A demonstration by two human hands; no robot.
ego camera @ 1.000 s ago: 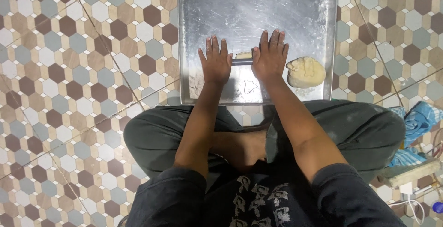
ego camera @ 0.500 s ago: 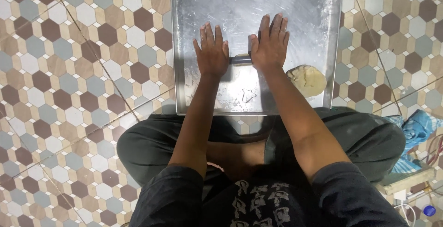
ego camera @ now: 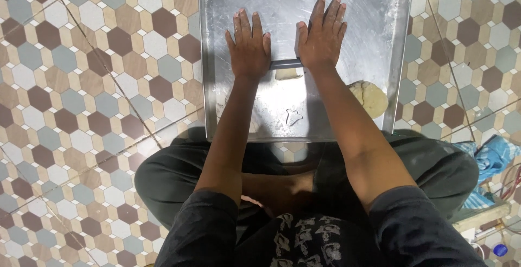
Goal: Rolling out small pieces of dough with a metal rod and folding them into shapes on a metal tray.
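1. The left hand (ego camera: 249, 44) and right hand (ego camera: 321, 36) lay flat, palms down and fingers extended toward 12 o'clock, on a metal rolling rod (ego camera: 286, 63). Neither hand was clenched; each pressed on one end of the rod rather than gripping it.
2. The rod's long axis ran from 9 o'clock to 3 o'clock. Only its middle section showed between the hands. Flat palms appeared suited to letting the rod turn freely beneath them.
3. A piece of dough (ego camera: 289, 74) lay just at 6 o'clock of the rod, partly hidden; whether they touched could not be told.
4. Both rested on a steel tray (ego camera: 211, 82) set on the tiled floor (ego camera: 97, 82), directly ahead of the seated person's crossed legs.
5. A dough ball (ego camera: 369, 97) sat at 4 o'clock of the right hand, near the tray's right rim, apart from the rod.
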